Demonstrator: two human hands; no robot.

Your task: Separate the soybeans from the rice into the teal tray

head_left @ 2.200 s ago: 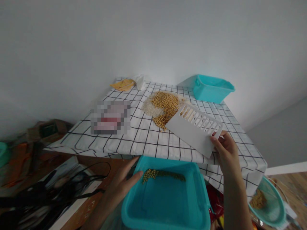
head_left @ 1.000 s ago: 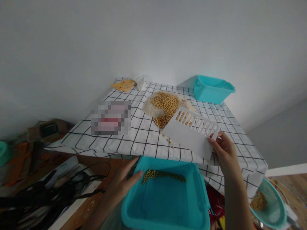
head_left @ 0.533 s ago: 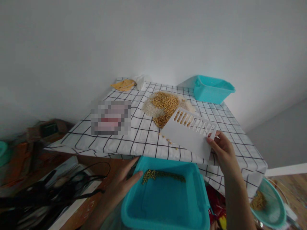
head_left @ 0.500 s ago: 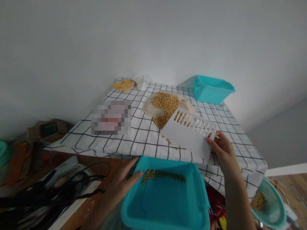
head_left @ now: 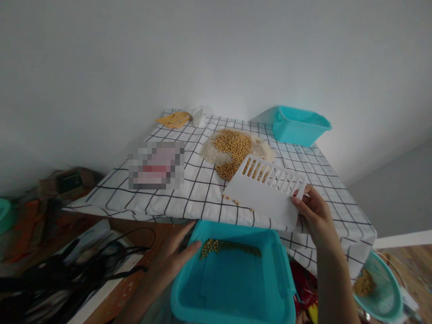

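Note:
My right hand [head_left: 315,216] grips the right end of a white slotted plastic scraper [head_left: 263,193], its edge resting on the checked tablecloth [head_left: 168,198] just in front of a pile of soybeans and rice [head_left: 232,148]. A few loose beans [head_left: 236,202] lie by the scraper's lower edge. My left hand [head_left: 173,256] holds the left rim of a teal plastic tub [head_left: 232,279] below the table's front edge. A row of soybeans [head_left: 229,246] lies inside the tub.
A second teal tub [head_left: 299,123] stands at the table's back right. Yellow paper [head_left: 173,119] and a white wad lie at the back. A teal bowl with beans [head_left: 378,283] sits low on the right. Black cables [head_left: 67,274] and clutter fill the left floor.
My right hand has dragged the scraper toward the front edge and a little left. A few beans came away from the pile with it. The left hand and tub stayed put.

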